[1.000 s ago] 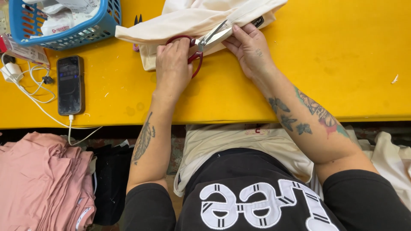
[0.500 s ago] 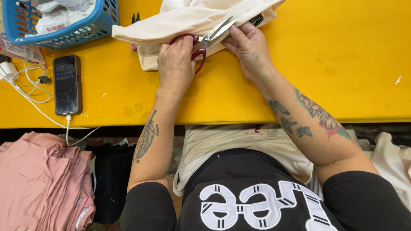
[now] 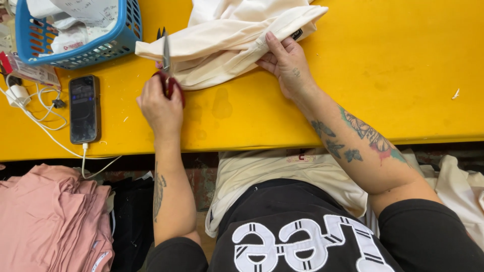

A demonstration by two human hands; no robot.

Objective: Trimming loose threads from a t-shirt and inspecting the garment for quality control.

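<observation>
A cream garment (image 3: 227,35) lies bunched on the yellow table (image 3: 393,70). My right hand (image 3: 287,63) rests on its folded edge, fingers pinching the fabric. To the left, my left hand (image 3: 160,106) grips red-handled scissors (image 3: 168,70); the blades point up, away from me, just beside the garment's left end.
A blue basket (image 3: 75,48) with papers and bags stands at the back left. A black phone (image 3: 84,108) lies face up on a white charging cable (image 3: 35,118). Folded pink garments (image 3: 50,221) are stacked below the table at left. More cream fabric (image 3: 282,174) lies on my lap.
My left hand has drawn the scissors left, off the garment, and turned the blades upright. My right hand stays on the fabric, which now lies flatter.
</observation>
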